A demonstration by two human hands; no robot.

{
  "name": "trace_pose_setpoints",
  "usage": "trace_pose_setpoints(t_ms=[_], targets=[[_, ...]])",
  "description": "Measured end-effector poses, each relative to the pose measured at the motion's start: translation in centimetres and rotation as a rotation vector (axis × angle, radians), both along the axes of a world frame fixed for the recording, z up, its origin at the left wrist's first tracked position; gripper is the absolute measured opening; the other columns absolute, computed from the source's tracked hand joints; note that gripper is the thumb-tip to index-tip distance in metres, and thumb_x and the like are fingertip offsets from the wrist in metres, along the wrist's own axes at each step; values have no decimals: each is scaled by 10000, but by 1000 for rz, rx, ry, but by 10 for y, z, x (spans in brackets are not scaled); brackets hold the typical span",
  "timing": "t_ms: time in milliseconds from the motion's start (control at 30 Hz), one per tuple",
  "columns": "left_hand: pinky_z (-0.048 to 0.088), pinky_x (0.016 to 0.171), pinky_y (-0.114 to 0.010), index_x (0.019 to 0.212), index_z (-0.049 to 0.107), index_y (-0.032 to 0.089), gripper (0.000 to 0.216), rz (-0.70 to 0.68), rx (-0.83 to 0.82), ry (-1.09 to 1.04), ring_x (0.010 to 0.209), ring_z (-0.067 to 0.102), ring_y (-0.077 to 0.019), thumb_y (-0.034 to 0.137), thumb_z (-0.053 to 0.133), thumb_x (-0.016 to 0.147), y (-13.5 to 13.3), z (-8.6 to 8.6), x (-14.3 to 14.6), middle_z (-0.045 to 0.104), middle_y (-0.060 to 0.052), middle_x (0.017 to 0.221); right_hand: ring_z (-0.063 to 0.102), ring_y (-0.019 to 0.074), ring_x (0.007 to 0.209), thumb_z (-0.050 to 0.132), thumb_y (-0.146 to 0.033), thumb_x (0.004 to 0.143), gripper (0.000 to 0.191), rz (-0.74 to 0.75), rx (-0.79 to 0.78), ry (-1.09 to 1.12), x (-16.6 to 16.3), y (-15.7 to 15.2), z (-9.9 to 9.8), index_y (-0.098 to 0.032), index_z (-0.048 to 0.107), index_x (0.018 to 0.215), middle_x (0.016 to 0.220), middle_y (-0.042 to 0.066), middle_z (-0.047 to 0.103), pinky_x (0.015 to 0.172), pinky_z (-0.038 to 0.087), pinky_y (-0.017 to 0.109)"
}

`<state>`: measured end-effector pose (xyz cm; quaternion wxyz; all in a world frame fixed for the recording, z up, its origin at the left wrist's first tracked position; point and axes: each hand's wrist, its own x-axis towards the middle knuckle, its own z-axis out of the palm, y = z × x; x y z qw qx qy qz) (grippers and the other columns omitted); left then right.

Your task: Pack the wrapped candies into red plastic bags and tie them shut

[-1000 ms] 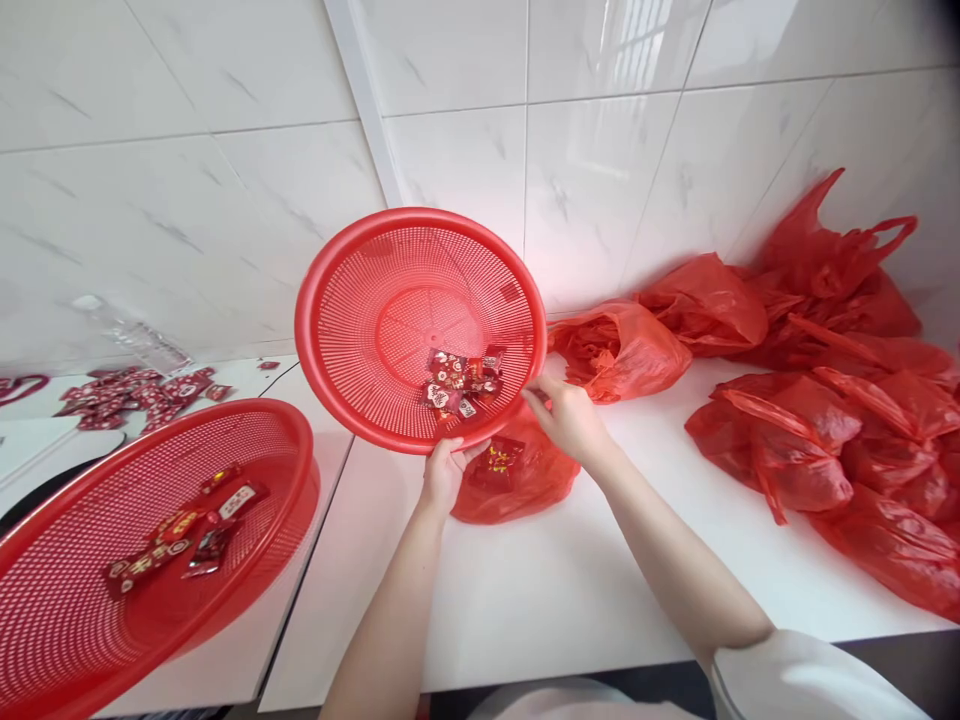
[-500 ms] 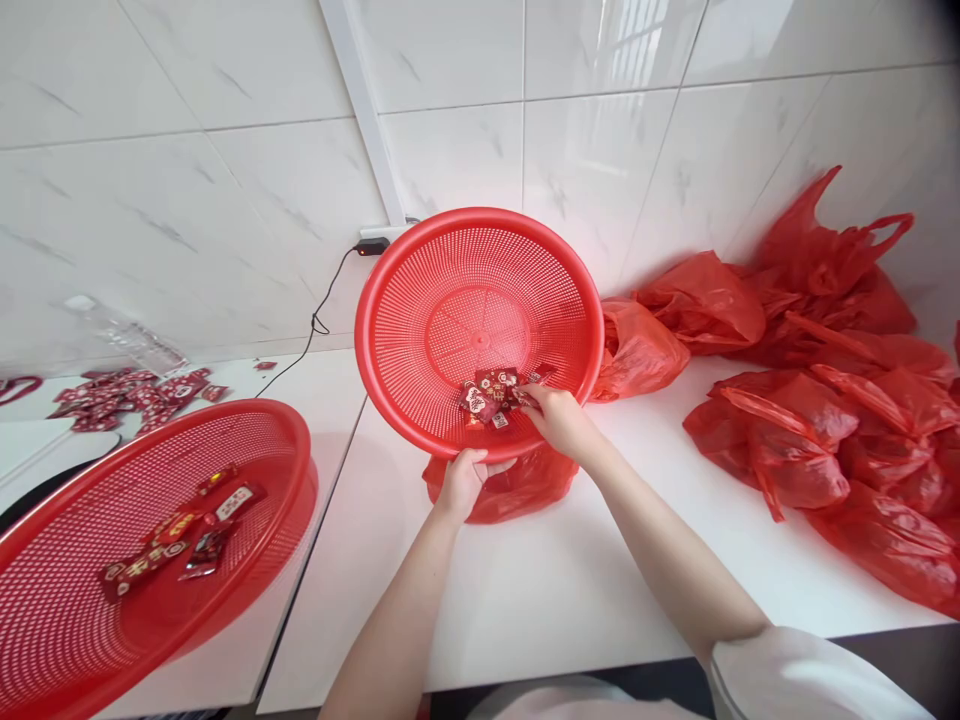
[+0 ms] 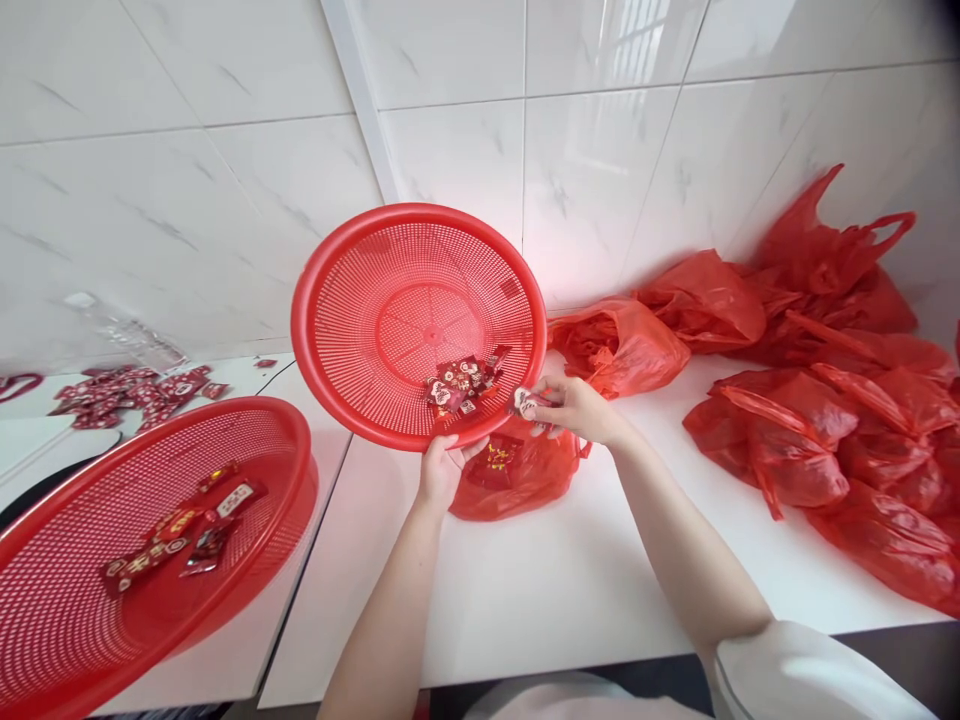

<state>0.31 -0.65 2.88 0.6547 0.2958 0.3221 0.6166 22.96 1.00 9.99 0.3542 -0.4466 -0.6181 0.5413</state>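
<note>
My left hand (image 3: 441,475) grips the near rim of a round red plastic mesh basket (image 3: 352,255), holding it tilted so its inside faces me. Several small dark-red printed packets (image 3: 461,385) lie low against the basket's near right side. Just outside the right rim, my right hand (image 3: 574,408) pinches a dark-red packet (image 3: 527,403) with a pale label. Beneath that hand an open red plastic bag (image 3: 540,490) rests on the white table, and a red packet with gold print (image 3: 499,458) shows in it.
A second red mesh basket (image 3: 300,470) with several packets stands at left. Behind it lie a heap of packets (image 3: 112,395) and a clear plastic bottle (image 3: 135,335). Several filled red bags (image 3: 795,440) crowd the right side. A tiled wall (image 3: 450,150) closes the back.
The tilted basket has moved left, uncovering more of the bag below it. My right hand has come out of the basket with a packet and now hangs over the bag.
</note>
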Motion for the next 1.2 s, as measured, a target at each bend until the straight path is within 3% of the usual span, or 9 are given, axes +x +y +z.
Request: trace_pose_setpoints(t_ms=[133, 233, 300, 433, 567, 700, 867, 967, 1200], targets=[[549, 872, -447, 910, 671, 158, 223, 51, 30, -7, 983, 648, -236, 193, 583, 708, 1, 2, -5, 713, -61, 967, 623, 137, 487, 716, -350, 724, 190, 132, 42, -314, 1, -1, -7, -201, 624, 795, 657, -7, 661, 378, 432, 206], [545, 873, -461, 927, 665, 172, 228, 76, 34, -7, 980, 646, -232, 193, 581, 716, 2, 2, -5, 710, -50, 978, 615, 137, 551, 750, -315, 672, 170, 166, 152, -528, -2, 1, -16, -218, 659, 777, 740, 2, 682, 431, 420, 218], [540, 883, -471, 919, 665, 170, 222, 69, 32, -7, 984, 644, -234, 195, 585, 714, 2, 2, -5, 710, -49, 974, 646, 176, 710, 762, -311, 669, 206, 67, 245, -680, -4, 3, -19, -215, 668, 824, 836, 32, 702, 547, 453, 241], [538, 895, -495, 843, 669, 154, 174, 32, 21, 1, 944, 654, -235, 200, 597, 692, 0, 0, -1, 717, -51, 915, 656, 224, 816, 576, -349, 867, 174, -290, 357, -905, -6, 3, -13, -198, 648, 917, 904, 86, 711, 655, 443, 291], [525, 914, -528, 850, 666, 154, 186, -6, -6, -4, 1015, 643, -274, 192, 615, 675, -4, -2, 9, 721, -53, 922, 658, 207, 771, 428, -344, 957, 243, -451, 528, -748, -9, -2, -3, -209, 626, 917, 854, 64, 708, 677, 445, 285], [505, 929, -558, 930, 662, 167, 253, -109, -28, -13, 1122, 606, -322, 182, 617, 682, -14, -5, 26, 723, -63, 987, 647, 205, 918, 485, -343, 943, 219, -294, 645, -601, -20, -6, -7, -200, 609, 1053, 1018, 84, 683, 789, 476, 290], [500, 933, -568, 1088, 647, 222, 401, -247, -58, -17, 1174, 579, -341, 150, 605, 695, -26, -11, 43, 689, -47, 1154, 602, 257, 1091, 615, -344, 872, 453, -42, 605, -644, -36, -7, -23, -174, 522, 1281, 1203, 146, 620, 879, 487, 365], [501, 922, -579, 1113, 652, 199, 420, -306, -74, 4, 1168, 580, -363, 150, 595, 699, -29, -15, 45, 690, -69, 1154, 594, 252, 1135, 639, -259, 848, 479, 24, 573, -561, -41, -6, -28, -172, 522, 1305, 1261, 140, 604, 948, 472, 381], [491, 947, -574, 1131, 638, 197, 438, -269, -78, -12, 1207, 553, -358, 154, 604, 696, -26, -12, 40, 693, -71, 1148, 687, 194, 962, 489, -205, 898, 325, -138, 383, -203, -36, 0, -28, -186, 602, 1202, 1090, 82, 711, 867, 538, 353]])
